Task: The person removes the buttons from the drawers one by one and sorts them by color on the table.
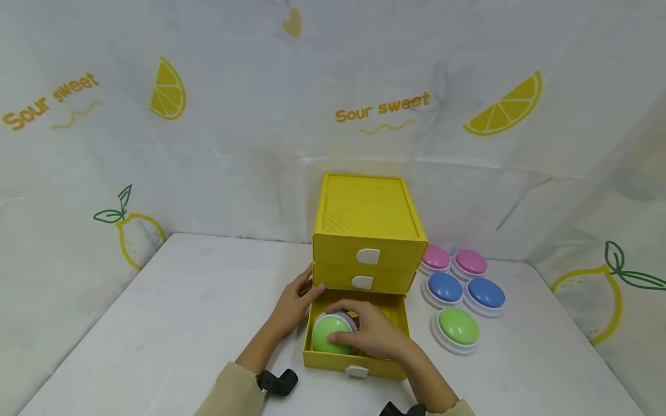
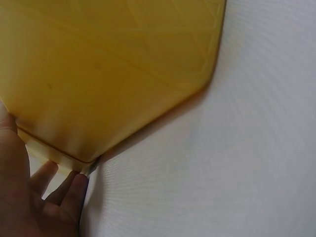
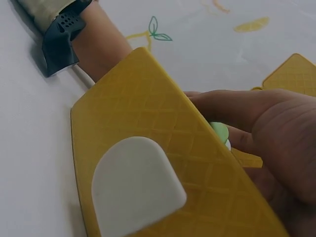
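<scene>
A yellow cabinet (image 1: 370, 208) stands on the table with its bottom drawer (image 1: 382, 368) pulled out. In that drawer my right hand (image 1: 377, 330) grips a green push button (image 1: 326, 335) with a white base, tilted at the drawer's left side. The thumb lies over the green dome and the fingers reach round the base. My left hand (image 1: 291, 306) rests against the cabinet's left side, its thumb at the drawer's back left corner. In the left wrist view the left fingers (image 2: 74, 195) touch the yellow side panel. The right wrist view has the drawer front hiding most of the button.
Right of the cabinet another green button (image 1: 458, 326), two blue buttons (image 1: 486, 293) and two pink buttons (image 1: 470, 262) sit on the white table (image 1: 208, 300). The upper two drawers (image 1: 364, 277) are closed. A printed white cloth (image 1: 250, 115) hangs behind.
</scene>
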A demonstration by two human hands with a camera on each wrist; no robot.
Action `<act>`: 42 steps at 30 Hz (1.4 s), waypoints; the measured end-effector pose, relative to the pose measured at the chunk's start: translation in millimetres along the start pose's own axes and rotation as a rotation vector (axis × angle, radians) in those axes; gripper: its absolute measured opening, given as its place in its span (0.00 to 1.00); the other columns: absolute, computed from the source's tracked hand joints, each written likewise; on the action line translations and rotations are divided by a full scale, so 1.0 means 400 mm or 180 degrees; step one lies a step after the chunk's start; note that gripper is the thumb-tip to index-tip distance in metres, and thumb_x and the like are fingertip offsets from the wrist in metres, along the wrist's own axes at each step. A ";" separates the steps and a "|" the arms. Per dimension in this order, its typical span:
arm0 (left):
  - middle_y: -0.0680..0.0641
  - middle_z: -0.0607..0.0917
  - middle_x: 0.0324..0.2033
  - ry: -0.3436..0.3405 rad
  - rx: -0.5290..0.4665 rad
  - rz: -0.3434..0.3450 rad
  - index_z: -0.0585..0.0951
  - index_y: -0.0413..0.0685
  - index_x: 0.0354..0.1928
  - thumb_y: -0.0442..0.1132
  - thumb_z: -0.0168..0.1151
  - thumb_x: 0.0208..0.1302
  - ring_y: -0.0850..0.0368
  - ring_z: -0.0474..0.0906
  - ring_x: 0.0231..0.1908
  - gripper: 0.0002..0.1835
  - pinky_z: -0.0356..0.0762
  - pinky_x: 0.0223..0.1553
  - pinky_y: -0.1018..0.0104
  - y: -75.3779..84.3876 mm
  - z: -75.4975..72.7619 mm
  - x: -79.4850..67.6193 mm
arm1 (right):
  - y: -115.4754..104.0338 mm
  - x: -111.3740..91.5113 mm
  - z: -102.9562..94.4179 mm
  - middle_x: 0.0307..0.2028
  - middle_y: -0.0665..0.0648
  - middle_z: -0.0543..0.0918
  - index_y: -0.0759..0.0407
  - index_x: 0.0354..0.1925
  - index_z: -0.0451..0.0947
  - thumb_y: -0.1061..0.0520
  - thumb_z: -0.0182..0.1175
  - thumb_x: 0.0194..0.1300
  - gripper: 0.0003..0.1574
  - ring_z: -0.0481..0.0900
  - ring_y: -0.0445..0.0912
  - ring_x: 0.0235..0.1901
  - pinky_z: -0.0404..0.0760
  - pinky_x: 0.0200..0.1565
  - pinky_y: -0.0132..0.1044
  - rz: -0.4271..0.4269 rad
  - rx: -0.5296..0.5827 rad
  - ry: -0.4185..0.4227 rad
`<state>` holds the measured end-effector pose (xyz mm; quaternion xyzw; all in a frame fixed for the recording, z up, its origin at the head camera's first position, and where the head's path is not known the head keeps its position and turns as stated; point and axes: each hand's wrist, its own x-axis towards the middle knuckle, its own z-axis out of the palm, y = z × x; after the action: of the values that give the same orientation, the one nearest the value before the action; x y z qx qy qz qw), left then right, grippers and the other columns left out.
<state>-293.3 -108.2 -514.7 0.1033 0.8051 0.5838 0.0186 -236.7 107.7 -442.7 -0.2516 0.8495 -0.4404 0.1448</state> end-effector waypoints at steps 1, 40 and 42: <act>0.45 0.68 0.75 -0.0003 0.0007 -0.0001 0.58 0.67 0.79 0.60 0.58 0.72 0.40 0.69 0.72 0.38 0.67 0.71 0.39 -0.001 -0.001 -0.001 | 0.001 -0.001 0.001 0.52 0.49 0.85 0.47 0.55 0.82 0.46 0.71 0.62 0.23 0.76 0.44 0.46 0.77 0.46 0.31 0.0016 0.0021 0.0033; 0.45 0.66 0.76 0.0047 0.0029 0.0006 0.57 0.65 0.79 0.59 0.59 0.71 0.40 0.69 0.72 0.39 0.69 0.70 0.41 0.002 0.001 -0.004 | 0.172 -0.391 -0.302 0.54 0.35 0.81 0.52 0.64 0.77 0.67 0.58 0.72 0.25 0.80 0.27 0.48 0.83 0.43 0.19 0.0121 0.1418 0.2426; 0.46 0.66 0.76 0.0054 0.0032 -0.0019 0.57 0.65 0.79 0.59 0.59 0.71 0.40 0.69 0.72 0.39 0.69 0.70 0.40 0.002 -0.001 -0.004 | 0.195 -0.408 -0.310 0.54 0.35 0.81 0.52 0.65 0.76 0.66 0.58 0.72 0.25 0.79 0.27 0.49 0.83 0.44 0.18 0.0184 0.1507 0.2524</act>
<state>-291.6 -108.6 -513.8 0.0961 0.8084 0.5806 0.0130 -182.1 319.9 -432.0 0.0001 0.7221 -0.6803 -0.1256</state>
